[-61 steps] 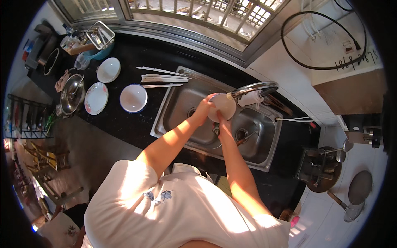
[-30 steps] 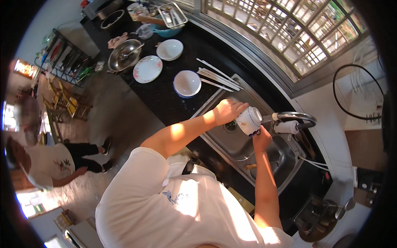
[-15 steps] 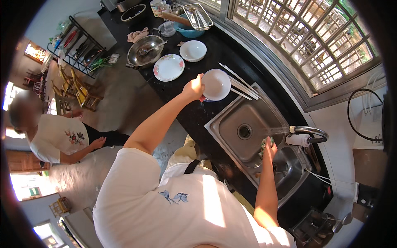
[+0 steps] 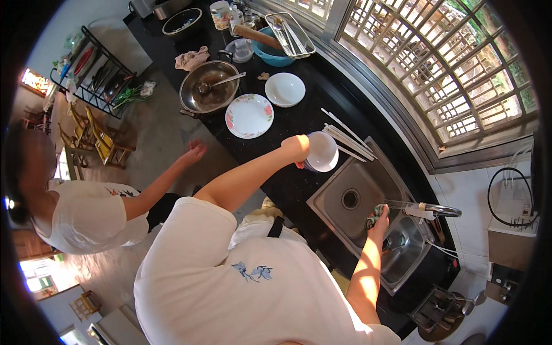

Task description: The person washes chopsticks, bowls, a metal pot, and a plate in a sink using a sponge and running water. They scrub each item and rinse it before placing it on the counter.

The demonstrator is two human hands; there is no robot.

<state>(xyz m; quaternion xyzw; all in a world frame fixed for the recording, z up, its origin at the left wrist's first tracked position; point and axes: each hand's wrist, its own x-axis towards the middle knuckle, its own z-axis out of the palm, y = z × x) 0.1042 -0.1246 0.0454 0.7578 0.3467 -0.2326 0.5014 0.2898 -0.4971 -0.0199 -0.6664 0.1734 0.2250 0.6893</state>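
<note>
The left hand is clamped on the side of a round bowl, white inside and blue-violet outside, mouth up over the black worktop just beside the sink; whether its foot touches the surface, I cannot tell. At 5 o'clock from the bowl, the right hand is closed around a crumpled green scrubber over the stainless-steel sink, with water running from a curved chrome tap at its 3 o'clock.

From the bowl, thin pale chopsticks lie near at 2 o'clock, a shallow white dish at 11, and a round floral plate at 10.

The step looks like a washing-up changeover, 1 hand minding the bowl, 1 the scrubber. The next move seems to call for a steady left grip and a level bowl, clear of the chopsticks.
</note>
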